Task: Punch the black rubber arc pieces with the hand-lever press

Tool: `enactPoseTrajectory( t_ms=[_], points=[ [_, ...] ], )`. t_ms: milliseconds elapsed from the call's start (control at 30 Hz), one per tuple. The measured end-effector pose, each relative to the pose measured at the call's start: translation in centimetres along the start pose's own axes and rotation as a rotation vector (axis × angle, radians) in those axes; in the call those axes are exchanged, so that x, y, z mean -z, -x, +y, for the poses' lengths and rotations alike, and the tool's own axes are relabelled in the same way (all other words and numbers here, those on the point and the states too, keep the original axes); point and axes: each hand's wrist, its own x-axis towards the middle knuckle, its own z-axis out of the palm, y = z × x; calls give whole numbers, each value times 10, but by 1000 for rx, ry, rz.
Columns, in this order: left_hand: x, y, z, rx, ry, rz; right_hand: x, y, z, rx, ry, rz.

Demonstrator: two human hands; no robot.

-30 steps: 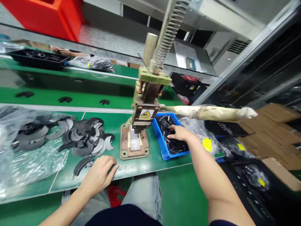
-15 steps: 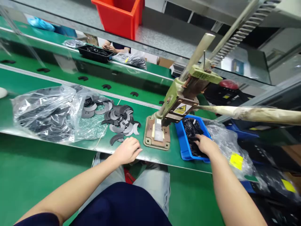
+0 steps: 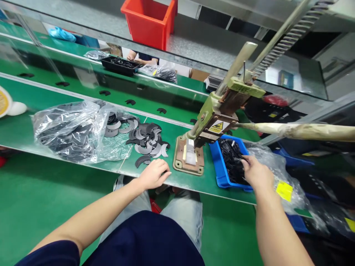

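My left hand (image 3: 155,173) rests at the front edge of the green bench, fingers loosely bent, thumb apart, with nothing visible in it. Just beyond it lies a pile of curved black and grey pieces (image 3: 149,138). My right hand (image 3: 257,173) is over the right side of a blue bin (image 3: 219,166), thumb and fingers pinched on a small dark part whose shape is mostly hidden. Thin black parts (image 3: 231,155) fill the bin. Between my hands stands a green hand press (image 3: 210,118), a clear block (image 3: 190,155) on its base.
A clear plastic bag (image 3: 66,129) of dark pieces lies left of the pile. Behind it, spaced black arcs lie on a green belt (image 3: 91,92). The press lever (image 3: 305,131) reaches out to the right. A red bin (image 3: 149,26) stands on the shelf; another person's hands (image 3: 133,57) show beyond.
My right hand has drawn back slightly to the right and up from among the bin's parts, its fingers now pinched. My left hand stays at the bench edge. The view has shifted a little.
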Motion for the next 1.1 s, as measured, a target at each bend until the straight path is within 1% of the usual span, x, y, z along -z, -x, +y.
enactPoseTrajectory(
  t_ms=[33,67,100,133,200,267,333,400,467,567,800,900,967,1000,1033,1100],
  points=[
    [2,-1,4,-9,49,55,3,14,-13,-15,-118,46],
    [5,-3,9,-19,96,112,6,31,-29,30,-308,56],
    [8,-4,16,-28,140,159,7,48,-47,127,-469,49],
    [11,-7,23,-36,181,191,8,66,-66,221,-574,76],
    [17,-11,40,-56,258,207,7,96,-105,452,-683,147],
    [23,-16,56,-88,325,192,4,119,-136,628,-751,184],
    [27,-18,67,-131,367,190,0,134,-157,737,-815,194],
    [29,-19,75,-164,375,199,-3,143,-168,792,-872,197],
    [31,-19,78,-178,369,209,-5,145,-173,814,-904,212],
    [34,-17,79,-162,365,193,-7,145,-174,818,-924,220],
    [33,-12,82,-102,350,165,-13,146,-173,819,-911,165],
    [30,-13,77,-132,324,149,-14,143,-173,817,-853,100],
    [28,-19,65,-140,303,144,-6,132,-163,756,-794,60],
    [27,-25,55,-123,290,154,2,122,-155,686,-778,79],
    [24,-33,45,-90,270,168,13,110,-145,599,-780,134],
    [17,-54,26,6,209,198,42,78,-122,424,-817,331]
  ],
)
